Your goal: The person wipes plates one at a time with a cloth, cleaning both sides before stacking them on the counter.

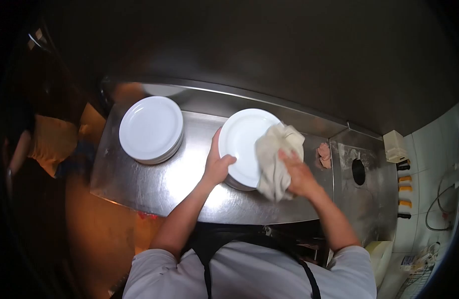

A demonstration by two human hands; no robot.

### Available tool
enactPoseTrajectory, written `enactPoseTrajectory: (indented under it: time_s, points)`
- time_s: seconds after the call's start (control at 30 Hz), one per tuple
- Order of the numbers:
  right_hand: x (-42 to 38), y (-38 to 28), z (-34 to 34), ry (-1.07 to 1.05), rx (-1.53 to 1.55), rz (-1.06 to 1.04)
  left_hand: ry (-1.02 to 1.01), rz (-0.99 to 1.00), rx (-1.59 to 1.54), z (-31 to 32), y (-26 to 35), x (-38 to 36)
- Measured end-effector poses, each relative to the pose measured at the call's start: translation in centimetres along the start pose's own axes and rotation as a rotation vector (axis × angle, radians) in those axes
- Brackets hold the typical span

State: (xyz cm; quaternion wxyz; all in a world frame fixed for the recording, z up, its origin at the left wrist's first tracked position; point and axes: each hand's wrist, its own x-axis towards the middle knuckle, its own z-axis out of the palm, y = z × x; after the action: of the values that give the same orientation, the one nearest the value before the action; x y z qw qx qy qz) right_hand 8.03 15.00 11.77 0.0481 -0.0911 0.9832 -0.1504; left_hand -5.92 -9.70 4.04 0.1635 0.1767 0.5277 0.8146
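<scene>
My left hand (218, 164) grips the left rim of a white plate (243, 142), which is tilted up over another plate or stack beneath it on the steel counter (159, 184). My right hand (296, 172) presses a crumpled beige cloth (275, 154) against the plate's right side. The cloth covers the plate's right edge and hangs below my hand. A stack of several white plates (150, 128) sits to the left on the counter, apart from both hands.
A round hole (358, 171) opens in the counter at the right, with a small pink rag (324, 154) beside it. Knife handles (403, 189) line the tiled right wall, near a white box (394, 146) and cables. A steel backsplash rises behind.
</scene>
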Motion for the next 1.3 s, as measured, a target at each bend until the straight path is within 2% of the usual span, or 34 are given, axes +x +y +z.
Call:
enactPoseTrajectory:
  time_s: [0.1,0.23,0.3,0.33,0.43,0.53,0.63,0.7,0.73,0.8,0.83,0.9,0.93,1.03,1.07,1.13,1.17,1.23,1.3]
  points:
    - [5.0,1.9,-0.4,0.028,-0.252,0.099,0.018,-0.020,-0.008,0.2,0.4,0.1]
    - [11.6,0.5,1.1,0.201,-0.235,0.131,-0.082,-0.008,-0.055,-0.7,0.1,-0.1]
    - [14.0,-0.3,2.5,0.233,-0.195,0.140,-0.191,0.114,0.016,-1.7,-1.2,-0.4]
    - [14.7,-1.3,2.6,0.239,-0.163,0.107,-0.246,0.174,0.054,-2.2,-1.1,-0.5]
    - [15.5,-3.7,3.5,0.238,-0.029,-0.004,-0.301,0.089,0.207,-3.0,-0.3,-0.5]
    - [14.0,-6.0,4.0,0.175,0.173,-0.144,-0.424,0.014,0.190,-3.5,-0.7,-0.3]
    - [10.3,-8.3,3.3,0.074,0.258,-0.279,-0.557,-0.132,0.436,-5.5,-2.6,0.2]
    - [7.3,-8.6,2.7,-0.001,0.272,-0.314,-0.442,-0.130,0.394,-5.0,-1.9,0.1]
    - [5.9,-8.5,2.3,-0.038,0.279,-0.333,-0.371,-0.028,0.409,-4.6,-1.3,0.3]
    - [3.0,-8.4,1.3,-0.095,0.242,-0.250,-0.321,0.078,0.371,-3.7,0.6,0.5]
    - [1.9,-7.8,0.7,-0.123,0.223,-0.209,-0.350,0.066,0.350,-4.2,0.7,1.0]
    - [0.1,-5.0,0.4,-0.056,0.146,-0.179,-0.409,0.039,0.312,-6.1,0.3,2.5]
    - [-0.5,-3.7,0.7,-0.022,0.110,-0.164,-0.367,0.075,0.220,-6.3,0.5,3.5]
    - [-0.3,-0.6,1.6,0.215,0.002,-0.032,-0.135,-0.090,0.423,-4.5,2.8,5.9]
    - [0.5,0.1,2.2,0.307,0.028,0.072,-0.079,-0.054,0.537,-3.6,3.0,6.5]
    - [2.7,0.1,2.6,0.495,0.078,0.281,-0.027,-0.126,0.696,-0.8,4.4,6.9]
    - [3.5,-0.4,2.3,0.496,0.135,0.380,0.001,-0.160,0.774,0.5,4.8,7.0]
    - [4.6,-1.9,0.8,0.494,0.252,0.576,0.101,0.029,0.911,2.0,4.5,6.9]
    - [5.1,-1.2,0.2,0.592,0.390,0.524,0.131,0.170,0.956,3.0,5.2,7.0]
